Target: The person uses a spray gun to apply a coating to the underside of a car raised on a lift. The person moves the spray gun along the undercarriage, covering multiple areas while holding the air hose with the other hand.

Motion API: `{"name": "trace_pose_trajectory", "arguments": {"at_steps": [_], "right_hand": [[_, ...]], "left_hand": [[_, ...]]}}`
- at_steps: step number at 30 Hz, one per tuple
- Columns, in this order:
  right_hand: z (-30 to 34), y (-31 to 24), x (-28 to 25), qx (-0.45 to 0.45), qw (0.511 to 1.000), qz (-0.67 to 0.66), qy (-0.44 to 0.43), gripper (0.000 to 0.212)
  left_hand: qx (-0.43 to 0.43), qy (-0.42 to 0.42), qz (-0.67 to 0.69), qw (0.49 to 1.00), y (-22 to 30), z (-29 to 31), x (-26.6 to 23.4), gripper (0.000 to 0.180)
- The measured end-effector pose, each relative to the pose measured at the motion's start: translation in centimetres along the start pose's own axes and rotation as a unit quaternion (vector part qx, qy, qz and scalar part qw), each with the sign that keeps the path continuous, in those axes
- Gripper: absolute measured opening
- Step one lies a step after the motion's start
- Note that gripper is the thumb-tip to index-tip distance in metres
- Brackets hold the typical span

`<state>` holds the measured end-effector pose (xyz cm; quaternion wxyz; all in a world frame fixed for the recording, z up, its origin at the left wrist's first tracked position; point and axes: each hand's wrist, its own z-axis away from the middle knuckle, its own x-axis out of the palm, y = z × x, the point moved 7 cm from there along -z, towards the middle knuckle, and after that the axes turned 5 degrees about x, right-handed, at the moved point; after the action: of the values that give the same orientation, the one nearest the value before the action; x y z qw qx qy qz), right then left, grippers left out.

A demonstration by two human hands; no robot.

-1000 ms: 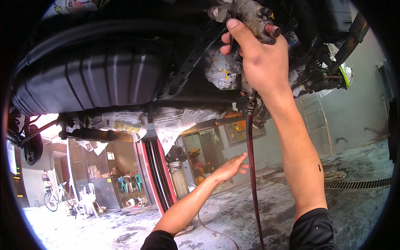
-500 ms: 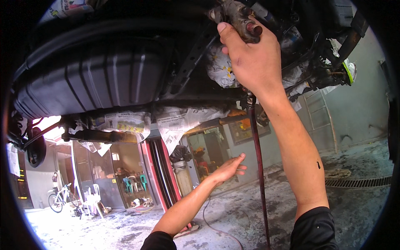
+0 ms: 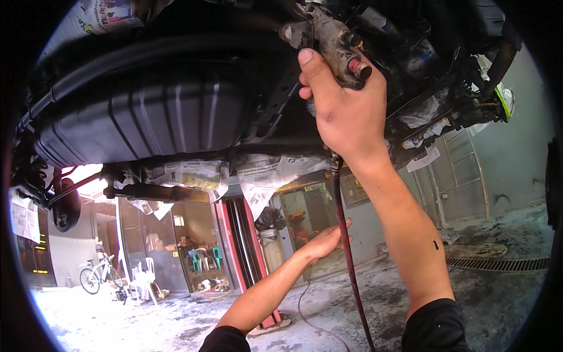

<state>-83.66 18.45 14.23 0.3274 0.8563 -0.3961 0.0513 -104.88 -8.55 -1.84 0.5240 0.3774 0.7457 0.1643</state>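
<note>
Grimy metal forms the spray gun (image 3: 332, 46) in the right hand (image 3: 353, 108), whose fingers curl firmly around it. Below those fingers hangs a dark red hose (image 3: 355, 293), crossing before the left hand (image 3: 324, 244), its fingers loosely extended and empty. Left of the gripping fingers is a ribbed black tank (image 3: 146, 120); far lower left, a bicycle (image 3: 101, 276).

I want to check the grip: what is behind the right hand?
Past the right hand, the upper body of the spray gun shows; below hangs a dark red hose. The gun's handle and most fingers are covered.
</note>
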Motion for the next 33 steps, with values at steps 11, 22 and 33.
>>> {"name": "trace_pose_trajectory", "arguments": {"at_steps": [11,22,33], "right_hand": [[0.9,-0.8,3.2,0.013,0.998,-0.05,-0.024,0.018],[1.3,-0.1,2.0,0.029,0.999,0.019,0.0,0.019],[1.8,-0.8,2.3,0.018,0.998,0.053,0.011,0.021]], "left_hand": [[0.047,-0.003,-0.003,0.999,-0.1,1.4,-0.9,0.111],[0.013,-0.008,-0.023,1.0,-2.1,0.3,-1.6,0.088],[0.03,-0.028,-0.022,0.999,-0.2,1.7,-0.9,0.081]]}}
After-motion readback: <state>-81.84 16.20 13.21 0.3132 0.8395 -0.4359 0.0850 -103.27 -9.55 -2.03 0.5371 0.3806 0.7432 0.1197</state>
